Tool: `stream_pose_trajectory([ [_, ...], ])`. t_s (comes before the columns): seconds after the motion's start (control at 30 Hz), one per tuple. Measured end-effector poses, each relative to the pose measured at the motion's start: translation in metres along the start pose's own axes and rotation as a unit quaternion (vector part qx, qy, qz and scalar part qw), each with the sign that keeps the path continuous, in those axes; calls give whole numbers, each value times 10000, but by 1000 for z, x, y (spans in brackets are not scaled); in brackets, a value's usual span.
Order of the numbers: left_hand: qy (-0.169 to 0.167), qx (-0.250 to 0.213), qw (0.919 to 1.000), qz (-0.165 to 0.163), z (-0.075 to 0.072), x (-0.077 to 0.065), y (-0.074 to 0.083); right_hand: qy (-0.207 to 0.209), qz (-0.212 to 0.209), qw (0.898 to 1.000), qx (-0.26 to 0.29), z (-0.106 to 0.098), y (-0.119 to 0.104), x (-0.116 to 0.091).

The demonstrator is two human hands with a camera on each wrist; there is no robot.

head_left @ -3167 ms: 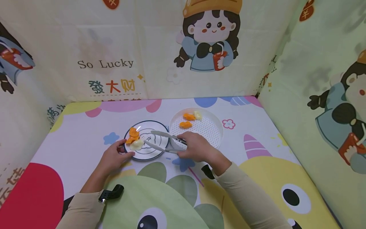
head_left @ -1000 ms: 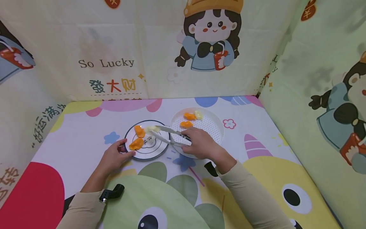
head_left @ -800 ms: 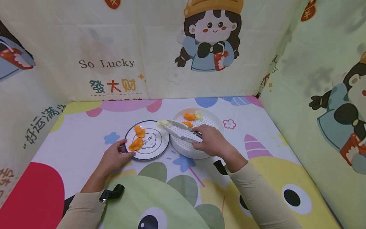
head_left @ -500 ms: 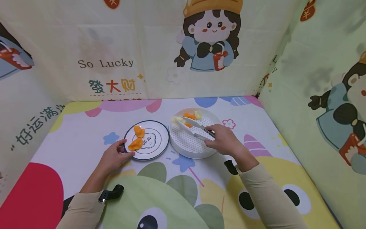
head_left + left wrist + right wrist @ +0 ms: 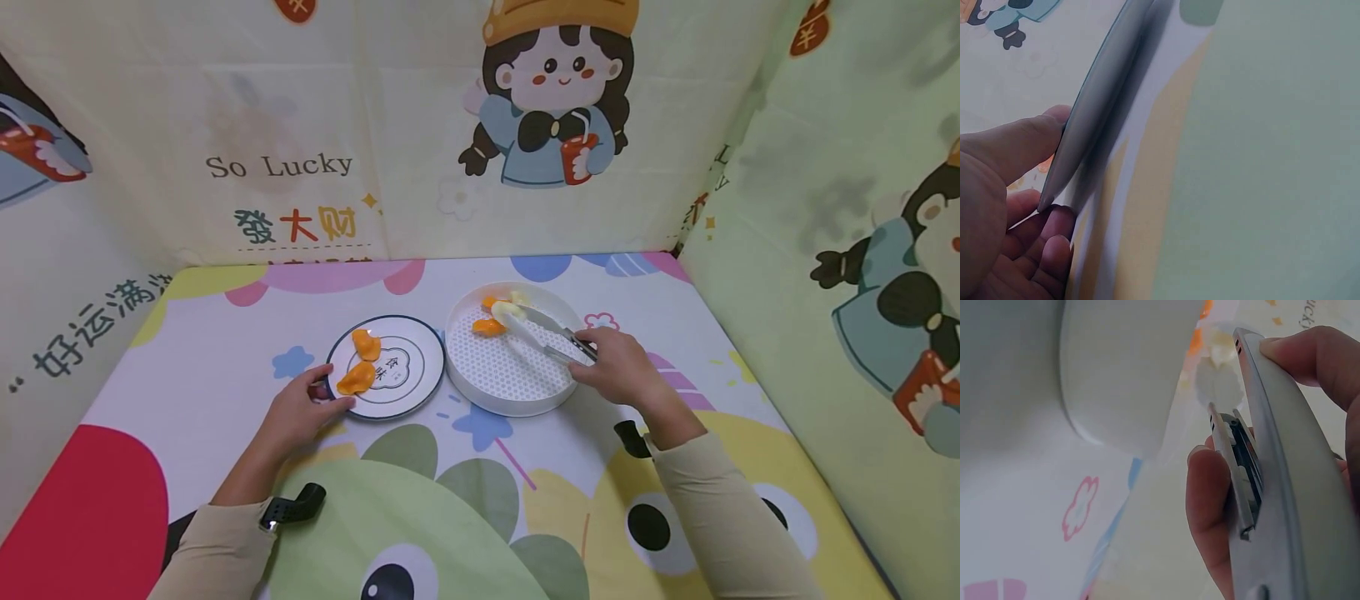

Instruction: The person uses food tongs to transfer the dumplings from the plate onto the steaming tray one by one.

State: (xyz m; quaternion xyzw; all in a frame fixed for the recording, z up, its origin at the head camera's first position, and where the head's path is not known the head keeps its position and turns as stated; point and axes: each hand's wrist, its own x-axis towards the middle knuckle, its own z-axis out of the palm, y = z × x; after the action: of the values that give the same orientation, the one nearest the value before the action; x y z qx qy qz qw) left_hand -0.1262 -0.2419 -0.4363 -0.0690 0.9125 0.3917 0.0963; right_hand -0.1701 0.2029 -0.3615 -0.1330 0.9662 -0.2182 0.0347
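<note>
My left hand (image 5: 300,412) grips the near-left rim of a white plate with a dark blue edge (image 5: 412,379), thumb above and fingers beneath in the left wrist view. Two orange dumpling-shaped pieces (image 5: 357,378) lie on the plate's left side. My right hand (image 5: 618,367) holds metal tongs (image 5: 1297,462), thumb on one arm and fingers on the other. Between the tong tips is a pale dumpling-shaped piece (image 5: 506,311), over the back of a round white tray with a perforated-looking base (image 5: 517,406). In that tray lie two orange pieces (image 5: 489,327) and another pale one (image 5: 519,297), partly covered.
The plate and tray stand side by side on a cartoon-printed tablecloth (image 5: 225,367). A printed cloth wall (image 5: 405,125) rises behind the table, with more on both sides. A black wristband (image 5: 292,507) sits on the left wrist.
The tongs have picked the pale piece off the plate and carried it right, over the tray. The two orange pieces on the plate now lie apart. My left hand has stayed on the rim.
</note>
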Motion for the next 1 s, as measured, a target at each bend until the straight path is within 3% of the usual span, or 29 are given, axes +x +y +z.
stream_pose_trajectory([
  [0.3, -32, -15, 10000, -9, -1, 0, 0, -70, 192, 9997, -131, -1, 12, 0],
  [1.0, 43, -17, 9999, 107, -1, 1, -2, -302, 293, 9988, -259, 1, 12, 2],
])
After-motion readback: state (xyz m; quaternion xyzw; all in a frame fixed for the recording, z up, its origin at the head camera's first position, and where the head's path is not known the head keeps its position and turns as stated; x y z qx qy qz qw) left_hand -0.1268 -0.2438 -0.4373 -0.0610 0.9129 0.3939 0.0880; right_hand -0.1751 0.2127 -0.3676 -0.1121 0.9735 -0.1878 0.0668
